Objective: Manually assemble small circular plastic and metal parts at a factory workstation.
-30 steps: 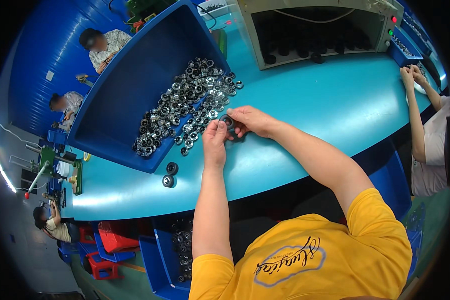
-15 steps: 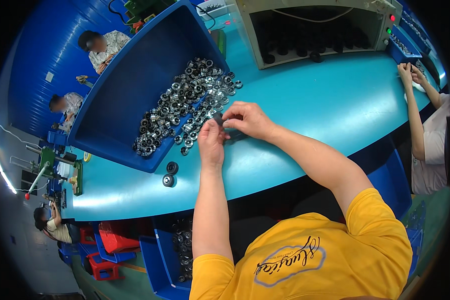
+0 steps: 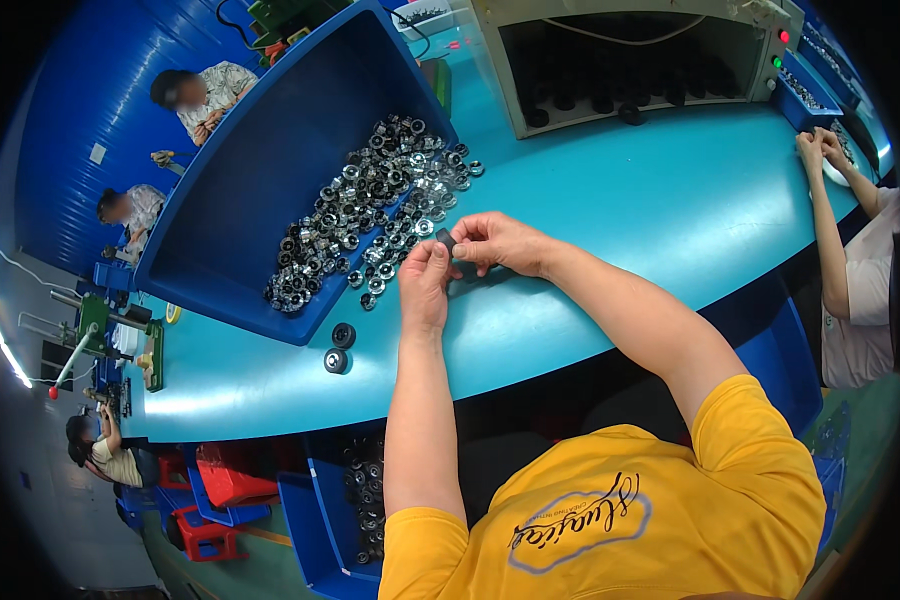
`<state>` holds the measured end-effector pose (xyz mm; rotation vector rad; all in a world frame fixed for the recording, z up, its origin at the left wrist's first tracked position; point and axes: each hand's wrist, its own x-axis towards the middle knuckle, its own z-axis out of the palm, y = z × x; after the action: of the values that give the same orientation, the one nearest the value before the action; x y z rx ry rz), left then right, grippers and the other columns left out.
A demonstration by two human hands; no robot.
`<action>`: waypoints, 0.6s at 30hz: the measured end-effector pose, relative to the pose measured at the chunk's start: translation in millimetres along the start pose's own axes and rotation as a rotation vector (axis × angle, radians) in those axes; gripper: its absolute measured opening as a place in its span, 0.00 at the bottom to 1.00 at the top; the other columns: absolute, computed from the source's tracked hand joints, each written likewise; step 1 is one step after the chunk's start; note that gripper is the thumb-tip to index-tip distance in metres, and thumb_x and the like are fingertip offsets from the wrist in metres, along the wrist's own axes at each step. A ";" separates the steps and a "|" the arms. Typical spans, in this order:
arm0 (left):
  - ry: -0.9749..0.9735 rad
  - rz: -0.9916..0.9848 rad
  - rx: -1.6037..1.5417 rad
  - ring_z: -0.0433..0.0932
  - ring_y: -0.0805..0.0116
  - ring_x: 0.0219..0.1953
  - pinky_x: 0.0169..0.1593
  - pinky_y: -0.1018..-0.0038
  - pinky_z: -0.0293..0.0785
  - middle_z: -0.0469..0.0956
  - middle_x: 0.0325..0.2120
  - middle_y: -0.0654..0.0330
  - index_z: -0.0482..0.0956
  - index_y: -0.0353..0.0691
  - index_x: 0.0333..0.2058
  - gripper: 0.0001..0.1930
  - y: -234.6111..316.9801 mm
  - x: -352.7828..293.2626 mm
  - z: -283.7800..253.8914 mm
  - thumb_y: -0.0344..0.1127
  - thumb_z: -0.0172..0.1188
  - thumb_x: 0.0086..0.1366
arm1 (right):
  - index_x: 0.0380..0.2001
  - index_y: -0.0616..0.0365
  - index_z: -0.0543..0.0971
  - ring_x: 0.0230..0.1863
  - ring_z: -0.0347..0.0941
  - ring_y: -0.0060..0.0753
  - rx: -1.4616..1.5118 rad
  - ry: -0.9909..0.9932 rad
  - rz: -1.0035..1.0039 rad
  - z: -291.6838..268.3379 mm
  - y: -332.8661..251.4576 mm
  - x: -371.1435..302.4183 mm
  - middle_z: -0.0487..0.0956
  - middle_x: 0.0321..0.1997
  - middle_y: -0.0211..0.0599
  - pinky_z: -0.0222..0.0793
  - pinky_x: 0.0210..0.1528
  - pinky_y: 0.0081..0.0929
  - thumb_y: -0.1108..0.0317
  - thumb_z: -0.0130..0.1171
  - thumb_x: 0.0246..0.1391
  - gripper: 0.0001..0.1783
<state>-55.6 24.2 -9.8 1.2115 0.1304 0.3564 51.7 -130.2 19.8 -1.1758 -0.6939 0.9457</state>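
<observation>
Your two hands meet over the teal table, just beside the heap of shiny metal rings. Your left hand and your right hand both pinch one small dark ring part between their fingertips. The part is up off the table, right between your thumbs and first fingers. Your other fingers are curled in.

The heap of rings lies at the open end of a big blue bin and spills onto the table. Two small black wheels sit alone on the table, near your left arm. A grey machine box stands at the far side. Another person's hand rests on the table, far off to your right.
</observation>
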 end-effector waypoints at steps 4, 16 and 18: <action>0.000 0.015 0.058 0.74 0.79 0.31 0.35 0.78 0.73 0.81 0.32 0.66 0.80 0.36 0.41 0.12 1.2 -0.8 3.9 0.41 0.61 0.70 | 0.39 0.55 0.78 0.35 0.71 0.16 0.001 -0.017 0.002 -7.1 -0.3 1.1 0.77 0.35 0.24 0.71 0.35 0.18 0.62 0.64 0.62 0.10; 0.212 0.172 0.356 0.74 0.77 0.27 0.31 0.78 0.76 0.76 0.28 0.66 0.78 0.35 0.43 0.11 -4.0 -4.6 8.7 0.39 0.59 0.72 | 0.41 0.55 0.78 0.32 0.69 0.15 -0.265 0.046 -0.059 -3.3 -10.4 -4.2 0.73 0.31 0.22 0.71 0.33 0.18 0.58 0.64 0.62 0.13; 0.214 0.179 0.264 0.75 0.76 0.28 0.31 0.78 0.77 0.77 0.29 0.65 0.78 0.35 0.45 0.13 1.2 -4.6 20.6 0.40 0.59 0.72 | 0.41 0.55 0.79 0.32 0.69 0.15 -0.224 -0.001 -0.070 -11.7 -9.8 -4.5 0.75 0.31 0.23 0.70 0.32 0.19 0.57 0.65 0.61 0.14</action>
<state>-54.3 4.7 -1.8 1.4484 0.2608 0.6410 62.0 -140.4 26.2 -1.3382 -0.8531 0.8250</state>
